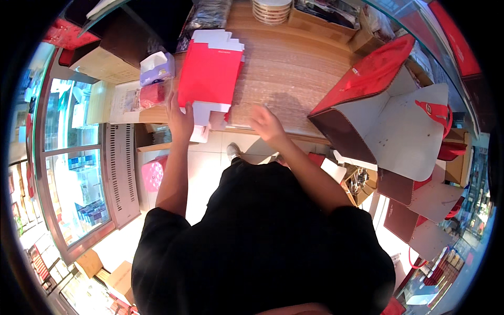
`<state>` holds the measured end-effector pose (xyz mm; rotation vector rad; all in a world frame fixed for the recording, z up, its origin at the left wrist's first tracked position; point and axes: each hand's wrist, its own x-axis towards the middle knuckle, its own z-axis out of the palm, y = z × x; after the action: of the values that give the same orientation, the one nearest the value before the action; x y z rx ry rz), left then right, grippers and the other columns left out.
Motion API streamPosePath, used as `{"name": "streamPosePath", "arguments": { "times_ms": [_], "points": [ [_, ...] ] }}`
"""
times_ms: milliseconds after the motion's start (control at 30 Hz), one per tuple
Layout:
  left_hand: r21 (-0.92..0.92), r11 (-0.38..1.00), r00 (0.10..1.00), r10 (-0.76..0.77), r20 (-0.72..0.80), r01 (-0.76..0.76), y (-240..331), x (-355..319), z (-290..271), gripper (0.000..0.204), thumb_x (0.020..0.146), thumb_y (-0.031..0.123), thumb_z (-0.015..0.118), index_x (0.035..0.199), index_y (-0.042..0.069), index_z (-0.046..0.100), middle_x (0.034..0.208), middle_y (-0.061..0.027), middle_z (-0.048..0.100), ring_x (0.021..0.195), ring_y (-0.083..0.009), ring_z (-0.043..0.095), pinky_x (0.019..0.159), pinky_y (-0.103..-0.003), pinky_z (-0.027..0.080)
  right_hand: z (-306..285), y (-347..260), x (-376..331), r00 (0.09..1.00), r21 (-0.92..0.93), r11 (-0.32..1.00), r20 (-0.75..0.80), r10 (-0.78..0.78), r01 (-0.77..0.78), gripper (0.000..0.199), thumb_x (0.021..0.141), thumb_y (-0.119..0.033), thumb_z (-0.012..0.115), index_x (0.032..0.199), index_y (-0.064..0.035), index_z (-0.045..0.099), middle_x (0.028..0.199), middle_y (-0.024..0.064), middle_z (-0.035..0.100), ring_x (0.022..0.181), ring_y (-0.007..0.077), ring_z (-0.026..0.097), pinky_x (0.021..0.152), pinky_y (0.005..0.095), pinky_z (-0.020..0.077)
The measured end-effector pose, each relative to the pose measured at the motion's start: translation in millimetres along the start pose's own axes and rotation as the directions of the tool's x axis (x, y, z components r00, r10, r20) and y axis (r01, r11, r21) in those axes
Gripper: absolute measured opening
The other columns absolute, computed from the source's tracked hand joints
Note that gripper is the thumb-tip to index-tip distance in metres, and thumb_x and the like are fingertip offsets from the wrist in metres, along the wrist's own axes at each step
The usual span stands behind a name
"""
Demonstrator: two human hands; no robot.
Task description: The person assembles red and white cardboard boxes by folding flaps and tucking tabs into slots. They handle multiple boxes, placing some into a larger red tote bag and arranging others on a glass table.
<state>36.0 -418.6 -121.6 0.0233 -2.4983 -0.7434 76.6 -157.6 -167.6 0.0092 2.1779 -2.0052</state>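
A stack of flat red cardboard box blanks [211, 73] with white flaps lies on the wooden table [294, 73], its near flaps close to the front edge. My left hand [180, 118] is at the stack's near left corner, fingers stretched out and thumb apart, seemingly against the edge. To the right of the stack, my right hand [266, 125] is over the table's front edge, apart from the cardboard. Motion blurs its fingers, so whether they are closed does not show. I see nothing held in it.
Left of the stack are a purple tissue box [156, 68] and a small red packet [152, 95]. A large open red-and-grey box [362, 79] stands at the right, with more open boxes [420, 197] below. White rolls [271, 11] and a brown carton [320, 25] line the back.
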Motion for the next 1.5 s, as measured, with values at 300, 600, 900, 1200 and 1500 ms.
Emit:
{"name": "streamPosePath", "arguments": {
  "times_ms": [300, 600, 900, 1200, 1500],
  "points": [
    [0.003, 0.996, 0.949, 0.088, 0.302, -0.093, -63, 1, 21, 0.048, 0.081, 0.016, 0.061, 0.125, 0.000, 0.049, 0.131, -0.0236, 0.045, 0.123, -0.0391, 0.040, 0.103, -0.047, 0.031, 77, 13, 100, 0.963, -0.075, 0.991, -0.258, 0.084, -0.107, 0.040, 0.068, -0.024, 0.076, 0.097, -0.0031, 0.059, 0.085, 0.0137, 0.065, 0.080, 0.0227, 0.063, 0.070, 0.0358, 0.0495],
    [0.211, 0.963, 0.913, 0.069, 0.402, -0.166, -56, 10, 15, 0.050, 0.084, 0.026, 0.056, 0.129, 0.006, 0.046, 0.137, -0.0193, 0.041, 0.129, -0.0355, 0.035, 0.105, -0.055, 0.021, 70, 4, 98, 0.908, -0.121, 0.971, -0.393, 0.143, -0.205, 0.034, 0.067, -0.024, 0.076, 0.089, -0.0017, 0.062, 0.085, 0.0128, 0.065, 0.076, 0.0240, 0.063, 0.069, 0.0354, 0.0482],
    [-0.382, 0.880, 0.915, -0.130, 0.381, 0.284, -26, 18, 3, 0.045, 0.092, 0.021, 0.052, 0.129, -0.002, 0.042, 0.130, -0.0203, 0.046, 0.121, -0.0288, 0.044, 0.101, -0.040, 0.034, 23, -32, 54, 0.988, 0.569, 0.819, -0.068, 0.137, -0.075, 0.023, 0.085, -0.015, 0.064, 0.101, -0.0009, 0.055, 0.090, 0.0059, 0.061, 0.077, 0.0109, 0.058, 0.062, 0.0244, 0.0477],
    [-0.567, 0.714, 0.795, 0.025, 0.606, 0.410, 85, 35, -10, 0.052, 0.093, 0.021, 0.052, 0.136, -0.001, 0.033, 0.137, -0.0151, 0.038, 0.126, -0.0234, 0.037, 0.104, -0.039, 0.031, -27, -94, -19, 0.964, 0.142, 0.965, 0.119, -0.238, 0.220, 0.031, 0.086, -0.014, 0.057, 0.114, 0.0002, 0.050, 0.094, 0.0119, 0.061, 0.083, 0.0165, 0.058, 0.074, 0.0317, 0.0458],
    [-0.405, 0.605, 0.669, 0.743, -0.024, -0.686, 201, 79, -31, 0.063, 0.088, 0.028, 0.059, 0.138, 0.000, 0.032, 0.142, -0.0207, 0.031, 0.130, -0.0384, 0.032, 0.105, -0.047, 0.026, -63, -130, -63, 0.887, -0.101, 0.882, 0.053, -0.458, 0.461, 0.043, 0.087, -0.009, 0.045, 0.130, -0.0102, 0.046, 0.100, 0.0205, 0.060, 0.085, 0.0318, 0.057, 0.078, 0.0374, 0.0440]
  ]
}}
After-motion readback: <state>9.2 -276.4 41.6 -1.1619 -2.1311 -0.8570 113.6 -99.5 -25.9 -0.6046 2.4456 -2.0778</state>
